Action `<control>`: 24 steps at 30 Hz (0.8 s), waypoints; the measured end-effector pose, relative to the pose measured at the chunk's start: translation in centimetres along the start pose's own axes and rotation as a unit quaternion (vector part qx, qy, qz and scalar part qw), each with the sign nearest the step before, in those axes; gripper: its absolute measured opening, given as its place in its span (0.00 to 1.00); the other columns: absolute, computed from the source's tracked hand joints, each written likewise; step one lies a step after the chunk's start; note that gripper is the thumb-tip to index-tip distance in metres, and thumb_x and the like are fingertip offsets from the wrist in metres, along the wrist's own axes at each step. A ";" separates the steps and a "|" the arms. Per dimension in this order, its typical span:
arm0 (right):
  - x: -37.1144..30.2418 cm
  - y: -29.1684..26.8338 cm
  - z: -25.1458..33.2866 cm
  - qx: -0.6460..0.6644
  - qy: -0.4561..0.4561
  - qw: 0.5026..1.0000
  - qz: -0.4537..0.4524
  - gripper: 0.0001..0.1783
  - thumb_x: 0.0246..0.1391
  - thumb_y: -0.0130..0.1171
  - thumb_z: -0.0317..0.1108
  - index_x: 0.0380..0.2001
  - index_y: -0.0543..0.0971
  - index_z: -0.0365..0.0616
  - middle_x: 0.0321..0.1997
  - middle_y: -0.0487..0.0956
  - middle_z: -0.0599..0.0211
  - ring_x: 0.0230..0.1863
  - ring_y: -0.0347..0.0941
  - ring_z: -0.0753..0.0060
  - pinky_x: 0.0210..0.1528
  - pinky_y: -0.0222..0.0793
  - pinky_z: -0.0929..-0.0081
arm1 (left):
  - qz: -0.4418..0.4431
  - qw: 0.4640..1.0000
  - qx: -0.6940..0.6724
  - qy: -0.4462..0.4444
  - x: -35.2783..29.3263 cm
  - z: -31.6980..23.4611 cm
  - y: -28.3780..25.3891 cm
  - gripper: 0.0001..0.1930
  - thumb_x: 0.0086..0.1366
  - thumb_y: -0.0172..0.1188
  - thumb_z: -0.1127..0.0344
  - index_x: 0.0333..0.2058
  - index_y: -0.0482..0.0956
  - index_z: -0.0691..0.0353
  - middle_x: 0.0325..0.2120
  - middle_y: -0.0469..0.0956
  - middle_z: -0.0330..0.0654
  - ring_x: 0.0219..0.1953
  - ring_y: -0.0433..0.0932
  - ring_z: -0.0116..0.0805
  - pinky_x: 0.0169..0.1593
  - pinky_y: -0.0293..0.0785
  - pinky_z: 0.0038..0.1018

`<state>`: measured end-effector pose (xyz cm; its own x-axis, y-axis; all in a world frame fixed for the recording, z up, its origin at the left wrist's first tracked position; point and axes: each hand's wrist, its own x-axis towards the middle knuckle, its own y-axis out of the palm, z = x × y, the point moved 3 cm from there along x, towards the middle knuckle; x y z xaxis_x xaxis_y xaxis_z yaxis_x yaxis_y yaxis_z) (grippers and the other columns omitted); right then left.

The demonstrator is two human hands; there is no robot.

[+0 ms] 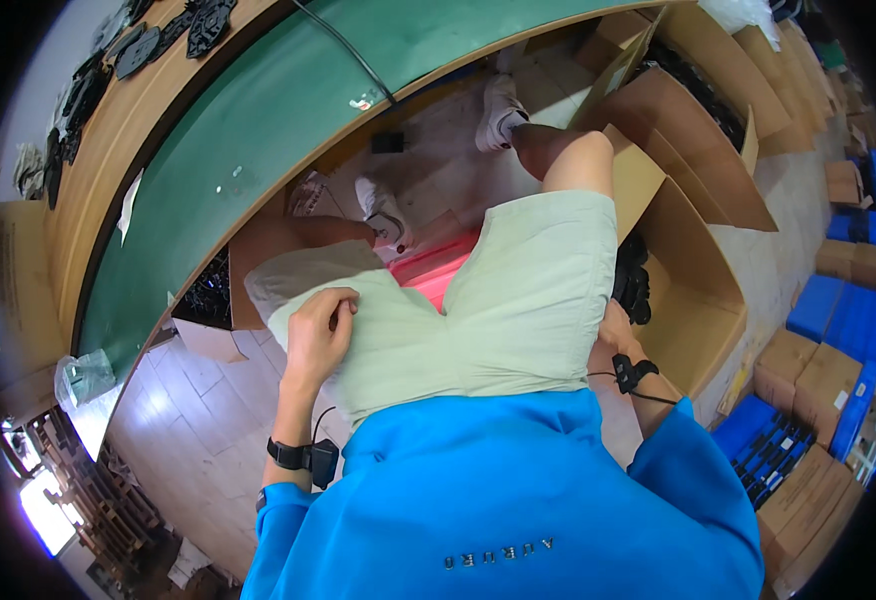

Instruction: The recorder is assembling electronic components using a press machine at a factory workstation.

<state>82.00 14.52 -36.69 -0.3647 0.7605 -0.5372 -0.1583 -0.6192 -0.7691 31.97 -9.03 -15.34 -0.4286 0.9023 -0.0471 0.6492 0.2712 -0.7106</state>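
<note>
My left hand rests on the left thigh of my light shorts, its fingers curled in and nothing visible in them. My right hand hangs beside my right thigh, next to an open cardboard box. Black parts lie in that box, close to this hand. The shorts and the wrist hide my right fingers, so what they touch is not visible. Each wrist wears a black strap with a small device, and a cable runs from it.
A green-topped table curves around ahead and to the left, with a black cable across it. Black moulded parts lie on a wooden ledge beyond. More open cartons stand right. Blue boxes are stacked farther right. A pink-red seat shows beneath me.
</note>
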 end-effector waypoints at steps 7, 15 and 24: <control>0.5 1.0 -0.7 0.023 -0.021 0.999 -0.027 0.23 0.63 0.60 0.48 0.44 0.84 0.35 0.44 0.83 0.39 0.52 0.77 0.36 0.57 0.73 0.47 | 0.104 0.989 0.091 0.051 3.7 -2.0 3.2 0.09 0.72 0.60 0.72 0.47 0.84 0.64 0.35 0.83 0.52 0.44 0.84 0.51 0.52 0.77 0.39; 0.2 1.7 -1.3 0.032 -0.041 0.994 -0.096 0.27 0.60 0.66 0.51 0.45 0.85 0.34 0.45 0.82 0.37 0.51 0.78 0.31 0.54 0.74 0.46 | 0.285 0.955 0.073 -0.017 3.4 2.7 8.7 0.11 0.74 0.58 0.61 0.46 0.81 0.63 0.36 0.86 0.57 0.44 0.84 0.59 0.53 0.76 0.49; -0.3 0.7 0.4 0.077 -0.007 0.993 -0.089 0.25 0.59 0.67 0.46 0.48 0.84 0.35 0.50 0.84 0.37 0.52 0.79 0.30 0.55 0.76 0.49 | 0.299 0.946 -0.035 -0.116 4.9 4.5 8.6 0.09 0.73 0.57 0.63 0.42 0.78 0.62 0.28 0.83 0.55 0.35 0.83 0.60 0.39 0.75 0.49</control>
<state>81.61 13.82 -36.94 -0.3319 0.8581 -0.3918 -0.3590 -0.4990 -0.7888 32.63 -3.76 -24.86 -0.0925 0.8052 -0.5858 0.8562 -0.2360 -0.4596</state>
